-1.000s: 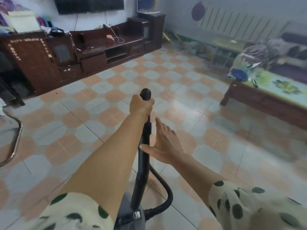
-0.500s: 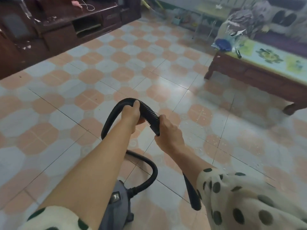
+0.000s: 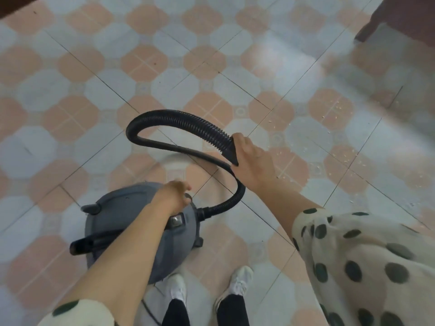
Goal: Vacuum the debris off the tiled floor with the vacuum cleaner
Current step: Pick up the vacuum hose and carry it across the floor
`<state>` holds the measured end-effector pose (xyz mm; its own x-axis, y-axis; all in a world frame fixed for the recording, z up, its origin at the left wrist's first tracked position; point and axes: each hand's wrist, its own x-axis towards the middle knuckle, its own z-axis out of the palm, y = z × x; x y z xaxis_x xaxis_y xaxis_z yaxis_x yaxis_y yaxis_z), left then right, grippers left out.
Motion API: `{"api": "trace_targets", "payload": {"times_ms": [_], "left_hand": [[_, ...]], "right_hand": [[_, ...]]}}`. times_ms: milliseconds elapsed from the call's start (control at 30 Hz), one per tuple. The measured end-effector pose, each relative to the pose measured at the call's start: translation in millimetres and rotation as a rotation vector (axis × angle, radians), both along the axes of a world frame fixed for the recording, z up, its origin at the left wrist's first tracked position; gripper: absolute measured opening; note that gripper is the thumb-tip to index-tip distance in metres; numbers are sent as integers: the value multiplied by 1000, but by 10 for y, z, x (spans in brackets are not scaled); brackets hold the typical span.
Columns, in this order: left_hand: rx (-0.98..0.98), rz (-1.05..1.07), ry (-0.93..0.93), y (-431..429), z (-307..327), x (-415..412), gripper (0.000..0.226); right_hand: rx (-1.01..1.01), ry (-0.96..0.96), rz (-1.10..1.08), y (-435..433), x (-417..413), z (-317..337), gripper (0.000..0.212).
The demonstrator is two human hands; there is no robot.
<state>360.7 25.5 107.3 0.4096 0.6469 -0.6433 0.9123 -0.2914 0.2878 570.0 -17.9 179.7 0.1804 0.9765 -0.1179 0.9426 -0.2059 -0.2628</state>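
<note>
1. The grey vacuum cleaner (image 3: 117,220) sits on the tiled floor (image 3: 70,67) at the near left, just ahead of the person's white shoes (image 3: 177,290).
2. Its black hose (image 3: 179,118) leaves the right side of the body, loops out to the far left and bends back to the right, so its free end finishes near the middle of the view.
3. The right hand (image 3: 251,161) holds that free end, fingers wrapped round the smooth cuff. The mouth itself is hidden under the hand.
4. The left hand (image 3: 173,196) lies on top of the body by the switch, fingers curled downward. I cannot tell whether it grips the handle or presses something.
5. The debris (image 3: 339,109), pale crumbs and flakes, lies to the right of the hands, starting just beside the right hand and spreading away to the right and far toward the dark table leg (image 3: 381,24).
6. The held stretch of hose runs left to right, so its end already faces roughly toward the crumbs. I judge the right hand, clearly the nearer one, need only lower the mouth and sweep rightward.
7. The hose looks slack enough for that reach.
</note>
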Motion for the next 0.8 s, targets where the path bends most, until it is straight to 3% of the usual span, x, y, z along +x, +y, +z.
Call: {"api": "trace_targets", "payload": {"times_ms": [167, 267, 500, 600, 800], "left_hand": [[72, -289, 158, -225, -498, -476, 75], [51, -232, 96, -234, -634, -609, 79], [-212, 55, -28, -236, -838, -696, 73], [-197, 2, -9, -293, -858, -659, 69], [-172, -46, -31, -284, -816, -552, 81]], "right_hand": [[27, -17, 87, -29, -246, -489, 43], [57, -14, 125, -18, -345, -683, 44], [90, -6, 128, -24, -423, -843, 43], [93, -7, 135, -11, -429, -862, 44], [140, -19, 140, 7, -496, -913, 49]]}}
